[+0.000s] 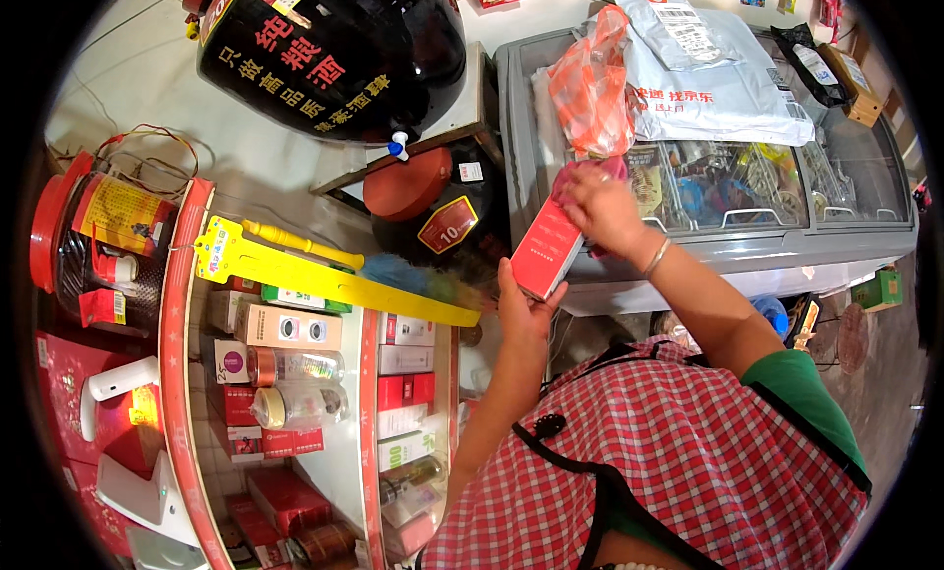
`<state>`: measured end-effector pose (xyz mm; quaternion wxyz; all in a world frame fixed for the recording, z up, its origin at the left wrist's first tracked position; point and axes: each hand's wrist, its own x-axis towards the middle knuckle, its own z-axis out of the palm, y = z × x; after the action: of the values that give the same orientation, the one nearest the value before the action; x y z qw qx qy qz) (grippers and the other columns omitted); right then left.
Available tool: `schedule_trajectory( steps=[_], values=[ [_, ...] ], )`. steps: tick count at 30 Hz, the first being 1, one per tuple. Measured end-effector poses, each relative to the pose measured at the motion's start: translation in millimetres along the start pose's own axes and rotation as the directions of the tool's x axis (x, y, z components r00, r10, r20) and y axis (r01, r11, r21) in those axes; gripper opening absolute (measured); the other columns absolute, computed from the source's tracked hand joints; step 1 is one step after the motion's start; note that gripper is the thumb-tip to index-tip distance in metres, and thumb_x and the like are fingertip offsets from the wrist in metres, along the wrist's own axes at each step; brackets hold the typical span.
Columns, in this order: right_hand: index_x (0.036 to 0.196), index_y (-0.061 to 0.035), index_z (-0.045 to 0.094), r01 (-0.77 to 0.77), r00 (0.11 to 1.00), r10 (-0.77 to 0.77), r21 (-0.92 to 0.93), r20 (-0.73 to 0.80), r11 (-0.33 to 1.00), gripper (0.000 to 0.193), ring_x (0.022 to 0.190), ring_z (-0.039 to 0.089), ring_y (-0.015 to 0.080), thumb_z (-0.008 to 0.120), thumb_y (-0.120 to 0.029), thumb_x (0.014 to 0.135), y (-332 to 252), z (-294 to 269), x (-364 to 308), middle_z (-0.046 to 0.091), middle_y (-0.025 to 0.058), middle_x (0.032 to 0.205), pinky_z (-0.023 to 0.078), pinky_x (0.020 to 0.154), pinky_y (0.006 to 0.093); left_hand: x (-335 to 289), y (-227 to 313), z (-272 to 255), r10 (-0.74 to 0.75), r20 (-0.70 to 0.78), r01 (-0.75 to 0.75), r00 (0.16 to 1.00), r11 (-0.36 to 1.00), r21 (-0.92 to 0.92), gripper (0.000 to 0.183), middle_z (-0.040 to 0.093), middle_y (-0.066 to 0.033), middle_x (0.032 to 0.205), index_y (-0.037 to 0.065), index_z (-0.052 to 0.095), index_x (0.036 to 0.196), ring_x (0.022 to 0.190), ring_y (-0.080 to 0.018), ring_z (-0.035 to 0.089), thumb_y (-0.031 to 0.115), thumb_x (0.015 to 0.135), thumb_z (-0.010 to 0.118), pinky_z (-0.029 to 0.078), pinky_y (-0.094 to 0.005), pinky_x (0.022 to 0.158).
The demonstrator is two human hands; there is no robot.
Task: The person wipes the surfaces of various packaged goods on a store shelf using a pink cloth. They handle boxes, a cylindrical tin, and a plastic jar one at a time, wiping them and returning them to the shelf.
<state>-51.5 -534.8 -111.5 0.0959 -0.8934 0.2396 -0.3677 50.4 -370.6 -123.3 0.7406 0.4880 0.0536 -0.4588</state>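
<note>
My left hand [523,312] grips the lower end of a small red and white box [547,247], its thumb and fingers on opposite sides. A crumpled pinkish-red cloth [564,184] is bunched in my right hand [602,208], pressed against the upper end of the box. The box is tilted and held in the air beside the near left corner of a grey chest freezer [678,238]. A bracelet circles my right wrist. Part of the cloth is hidden under my right fingers.
Shelves [334,462] at the left hold boxes and glass bottles, with a yellow plastic strip [344,283] across their top. Behind stand a large black jar [344,59] with a tap and a red-lidded jar [408,181]. Grey parcels [723,98] and an orange-white bag [595,83] lie on the freezer.
</note>
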Motion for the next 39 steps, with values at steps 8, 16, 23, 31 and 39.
schedule_trajectory(
  steps=[8,16,23,31,39],
  values=[
    [0.096,-0.0086,0.064,0.225,0.969,-0.244,0.299,0.027,0.927,0.026,0.104,0.055,0.0296,0.063,-0.024,0.075,-76,2,-26,0.059,0.0122,0.108,0.046,0.085,0.0408,21,1,-20,-0.060,0.167,0.078,0.984,0.991,-0.108,0.050,0.059,-0.0104,0.113,0.011,0.053,0.118,0.106,-0.0261,0.056,0.050,0.087,0.049,0.045,-0.0507,0.088],
    [0.096,-0.0087,0.066,-0.252,0.966,0.258,0.198,-0.004,0.947,0.025,0.095,0.058,0.0324,0.059,-0.026,0.080,23,12,8,0.060,0.0148,0.106,0.048,0.080,0.0401,4,5,-8,-0.063,-0.092,0.076,0.994,0.986,0.148,0.064,0.057,-0.0095,0.114,0.014,0.050,0.119,0.105,-0.0299,0.053,0.063,0.077,0.051,0.034,-0.0584,0.093],
    [0.103,-0.0082,0.064,-0.598,0.783,0.623,0.293,0.011,0.746,0.035,0.084,0.061,0.0371,0.052,-0.037,0.086,71,19,15,0.064,0.0188,0.090,0.048,0.075,0.0430,11,7,-6,0.079,0.107,-0.109,0.991,0.942,0.318,0.055,0.059,-0.0089,0.115,0.013,0.052,0.118,0.100,-0.0290,0.057,0.051,0.079,0.057,0.046,-0.0508,0.082],
    [0.114,-0.0055,0.057,0.027,0.984,0.048,0.407,-0.173,0.913,0.034,0.099,0.057,0.0294,0.061,-0.015,0.081,-25,-42,-22,0.059,0.0143,0.105,0.045,0.086,0.0388,10,-11,-10,-0.206,0.141,0.214,0.968,0.976,-0.043,0.054,0.061,-0.0078,0.110,0.013,0.055,0.115,0.097,-0.0281,0.060,0.054,0.081,0.049,0.053,-0.0410,0.071],
    [0.112,-0.0061,0.059,0.028,0.999,-0.021,0.313,-0.026,0.949,0.034,0.110,0.051,0.0344,0.060,-0.016,0.080,-10,-3,-4,0.053,0.0172,0.119,0.043,0.093,0.0415,0,-13,-4,-0.248,0.125,0.260,0.961,0.961,-0.094,0.053,0.063,-0.0072,0.107,0.013,0.056,0.113,0.097,-0.0243,0.060,0.054,0.083,0.043,0.053,-0.0382,0.076]
  ],
)
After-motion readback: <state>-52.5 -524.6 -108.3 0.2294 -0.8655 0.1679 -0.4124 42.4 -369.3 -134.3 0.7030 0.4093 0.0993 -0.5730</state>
